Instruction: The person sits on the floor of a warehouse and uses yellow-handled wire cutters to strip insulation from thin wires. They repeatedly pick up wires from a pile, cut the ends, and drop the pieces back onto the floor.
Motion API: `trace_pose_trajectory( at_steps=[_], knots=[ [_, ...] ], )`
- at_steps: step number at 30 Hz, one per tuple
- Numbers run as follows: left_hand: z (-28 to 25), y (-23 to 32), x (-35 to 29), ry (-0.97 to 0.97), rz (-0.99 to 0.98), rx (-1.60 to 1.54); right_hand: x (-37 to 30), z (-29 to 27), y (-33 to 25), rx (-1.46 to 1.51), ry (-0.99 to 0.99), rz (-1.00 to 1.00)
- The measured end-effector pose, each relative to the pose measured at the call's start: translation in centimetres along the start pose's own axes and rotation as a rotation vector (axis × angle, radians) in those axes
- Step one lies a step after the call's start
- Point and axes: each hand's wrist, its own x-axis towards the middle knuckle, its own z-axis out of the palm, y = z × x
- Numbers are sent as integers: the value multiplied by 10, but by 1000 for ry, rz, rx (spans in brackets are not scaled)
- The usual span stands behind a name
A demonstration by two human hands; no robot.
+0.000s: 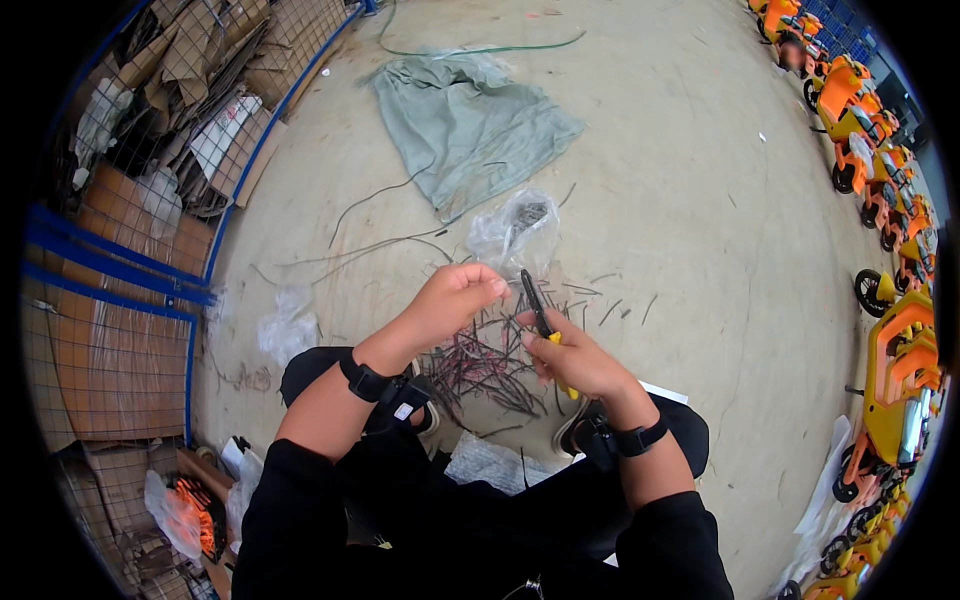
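In my right hand point(585, 362) is a pair of pliers point(541, 310) with a black head and yellow handles, its tip pointing away from me. My left hand point(452, 302) is beside it, thumb and fingertips pinched together. Whatever is between them, if anything, is too small to make out. Below both hands, a loose pile of short black and reddish wire pieces point(480, 375) lies on the concrete floor between my feet. Just beyond the hands sits a clear plastic bag point(515, 232) with small dark pieces inside.
A grey-green woven sack point(475, 125) lies flat farther off, with long dark wires point(375, 200) near it. A blue mesh cage point(190, 375) holding cardboard stands left. Rows of yellow-orange small vehicles point(890, 370) line the right. Bubble wrap point(500, 465) lies below me.
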Motion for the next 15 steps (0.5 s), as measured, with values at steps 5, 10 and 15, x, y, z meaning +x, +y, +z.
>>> trace_pose_trajectory(
  at_steps=[5, 10, 15],
  knots=[
    [-21, -24, 16, 229, 376, 182, 7, 10, 11, 72, -104, -60],
    [-17, -4, 12, 178, 279, 35, 5, -4, 16, 111, -25, -218],
    [-5, 1, 0, 32, 75, -72, 20, 5, 7, 362, 267, -428]
  ],
)
